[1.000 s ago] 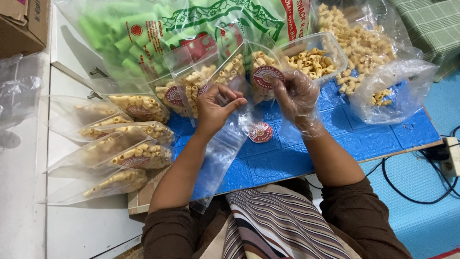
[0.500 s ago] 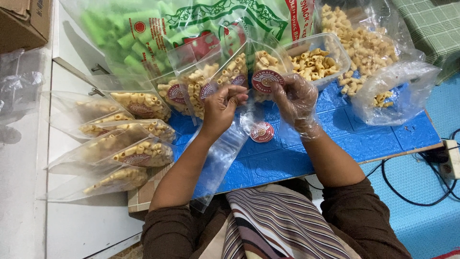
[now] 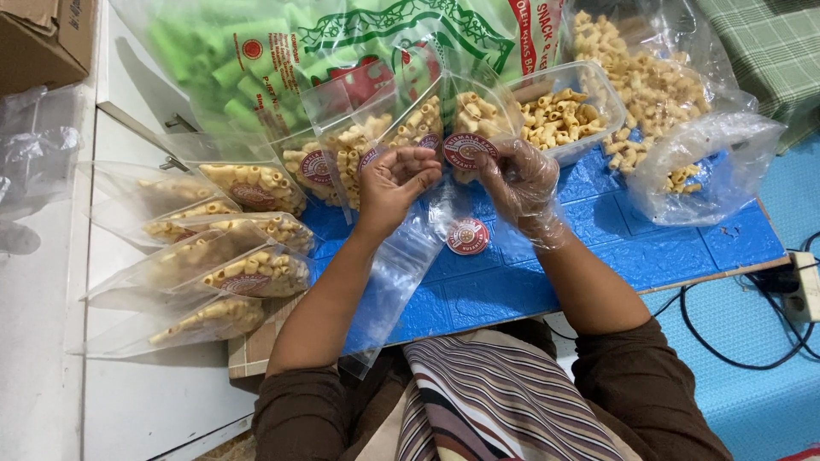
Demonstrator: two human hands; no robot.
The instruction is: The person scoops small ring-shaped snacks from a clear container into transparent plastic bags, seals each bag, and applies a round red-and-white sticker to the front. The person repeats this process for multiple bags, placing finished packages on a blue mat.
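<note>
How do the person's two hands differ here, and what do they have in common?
The right hand wears a thin clear plastic glove; the left hand is bare. The left hand's grip pinches the top of a clear pouch that hangs empty over the table edge; the right hand's fingertips are at a round red sticker. Both are raised above the blue mat, close together, fingers curled inward.

A low board [image 3: 683, 248] covered in blue brick-pattern sheet serves as the work surface. Left of it stands a white cabinet [image 3: 128, 401] with metal handles, and a cardboard box [image 3: 43, 38] sits at the cabinet's far corner. Right of the board lies a light blue floor mat [image 3: 769, 393], crossed by black cables [image 3: 726, 341] running to a white socket strip [image 3: 805, 286]. Beyond the board's far right corner is green checked cloth [image 3: 769, 51]. The light is even.
</note>
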